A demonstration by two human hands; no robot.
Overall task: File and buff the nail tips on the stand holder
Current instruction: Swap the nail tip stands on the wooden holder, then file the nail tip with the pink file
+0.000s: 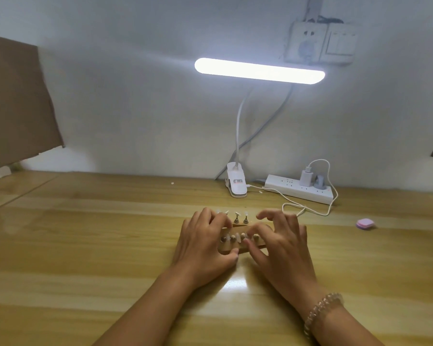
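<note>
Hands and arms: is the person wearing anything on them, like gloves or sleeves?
No gloves and no sleeves show: both arms are bare. The right hand has a bracelet of pale, see-through round beads on its wrist. The left hand has nothing on its wrist, and I can see no rings.

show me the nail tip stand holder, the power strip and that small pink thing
nail tip stand holder point(238, 231): head view, wooden top between peg rows
power strip point(310, 193): head view, white top face
small pink object point(365, 224): head view, its middle
</note>
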